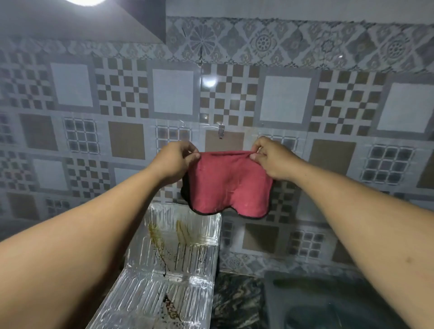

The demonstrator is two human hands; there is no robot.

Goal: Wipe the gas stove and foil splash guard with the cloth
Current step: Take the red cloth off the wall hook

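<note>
A red cloth (229,185) with a dark hem hangs spread flat in front of the tiled wall. My left hand (175,162) pinches its upper left corner and my right hand (272,160) pinches its upper right corner. Just above the cloth a small metal hook (221,131) is fixed to the wall. Below the cloth stands the ribbed foil splash guard (169,270), streaked with brown and dark stains. The gas stove is hidden from view.
Patterned grey and brown tiles (328,105) cover the wall behind. A dark marbled countertop (237,303) lies right of the foil. A dark rounded object (328,303) sits at the lower right. A bright lamp (84,1) glares at the top left.
</note>
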